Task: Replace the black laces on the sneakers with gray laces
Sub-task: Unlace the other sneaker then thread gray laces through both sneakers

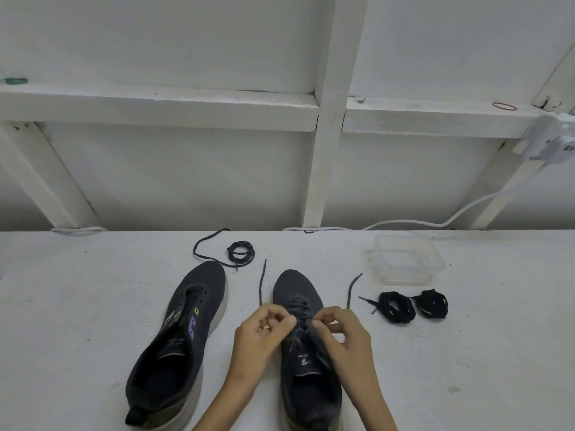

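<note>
**Lace [301, 307] threading, right shoe [306, 377]**

Position: the right shoe stands sole-down on the table [77, 306], directly in front of the person. The lace crosses its lower eyelets. The upper eyelets look unfilled, so the step is judged about half done on this shoe.

Grip: the left hand [264, 328] and right hand [339, 328] meet over the mid eyelets. Each has its fingers curled and pinches the lace between thumb and fingertips. The exact eyelet under the fingers is hidden.

Procedure:
1. Draw both sides with equal pull, so that the two free ends [263, 281] match in length.
2. Lay the lace flat at each crossing. Remove any twist before tightening.
3. Feed each tip through one eyelet at a time, alternating sides.
4. Press the shoe down so that it cannot slide.

Orientation: the long axis of the right shoe runs from the person toward the wall, toe far, heel near. The free ends lie on the table on either side of the toe.

The left shoe [180, 337] has bare eyelets and its toe angles toward the far right. A spare lace [240, 252] lies coiled beyond it. The black laces [398, 307] lie bundled near a box [407, 259].
</note>
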A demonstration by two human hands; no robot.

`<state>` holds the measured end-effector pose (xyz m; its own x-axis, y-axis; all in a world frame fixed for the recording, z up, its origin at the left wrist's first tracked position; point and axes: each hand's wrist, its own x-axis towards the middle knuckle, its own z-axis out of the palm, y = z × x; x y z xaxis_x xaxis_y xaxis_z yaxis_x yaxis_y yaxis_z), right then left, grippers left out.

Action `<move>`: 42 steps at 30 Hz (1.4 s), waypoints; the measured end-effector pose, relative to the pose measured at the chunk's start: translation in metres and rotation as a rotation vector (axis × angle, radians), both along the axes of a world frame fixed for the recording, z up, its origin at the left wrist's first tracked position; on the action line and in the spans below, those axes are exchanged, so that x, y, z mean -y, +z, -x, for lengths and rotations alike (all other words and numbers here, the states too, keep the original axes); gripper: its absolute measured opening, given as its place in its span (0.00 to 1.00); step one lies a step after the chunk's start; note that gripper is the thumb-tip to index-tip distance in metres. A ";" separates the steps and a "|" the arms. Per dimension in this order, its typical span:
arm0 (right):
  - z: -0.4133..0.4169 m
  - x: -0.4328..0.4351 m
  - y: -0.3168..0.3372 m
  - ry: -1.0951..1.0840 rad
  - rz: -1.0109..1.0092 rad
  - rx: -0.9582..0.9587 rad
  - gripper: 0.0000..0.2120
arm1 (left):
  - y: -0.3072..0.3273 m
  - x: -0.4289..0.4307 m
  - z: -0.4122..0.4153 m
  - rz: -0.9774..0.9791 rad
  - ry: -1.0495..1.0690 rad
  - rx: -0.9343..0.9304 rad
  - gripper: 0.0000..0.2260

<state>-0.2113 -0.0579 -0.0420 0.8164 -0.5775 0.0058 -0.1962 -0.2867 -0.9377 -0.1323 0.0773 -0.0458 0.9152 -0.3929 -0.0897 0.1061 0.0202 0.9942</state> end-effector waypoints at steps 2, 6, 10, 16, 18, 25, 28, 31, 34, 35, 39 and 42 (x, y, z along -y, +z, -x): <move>-0.001 0.000 0.001 0.034 0.042 -0.015 0.09 | 0.000 -0.001 0.002 -0.105 -0.036 0.081 0.02; -0.004 0.004 0.004 0.099 0.130 -0.051 0.07 | 0.001 -0.001 0.001 -0.189 -0.046 0.113 0.02; -0.005 0.008 0.006 0.132 0.146 -0.064 0.11 | -0.001 0.001 0.002 -0.189 -0.039 0.063 0.04; -0.003 0.009 -0.006 0.000 -0.108 -0.029 0.06 | 0.000 0.006 0.013 0.014 0.054 -0.165 0.06; 0.000 0.008 -0.009 -0.041 -0.269 -0.033 0.07 | 0.001 0.007 0.016 0.097 0.093 -0.270 0.07; -0.007 0.011 0.002 0.070 -0.088 -0.062 0.07 | 0.013 0.007 0.009 -0.015 -0.028 -0.166 0.08; -0.007 0.013 -0.002 0.118 -0.043 -0.034 0.08 | 0.011 0.009 0.004 -0.124 -0.066 -0.056 0.10; -0.004 0.014 -0.008 0.091 -0.123 -0.026 0.08 | 0.007 0.009 0.009 -0.082 -0.024 -0.062 0.10; -0.001 0.012 -0.012 0.059 -0.214 -0.032 0.09 | 0.005 0.011 0.018 0.073 0.073 -0.214 0.08; -0.001 0.011 -0.011 0.056 -0.220 -0.028 0.09 | 0.005 0.011 0.020 0.090 0.093 -0.228 0.08; 0.003 0.014 -0.003 0.090 -0.227 0.017 0.05 | 0.007 0.008 0.018 0.085 0.098 -0.163 0.06; 0.009 0.019 0.003 0.182 -0.225 0.004 0.04 | 0.007 0.001 0.017 0.049 0.086 -0.080 0.07</move>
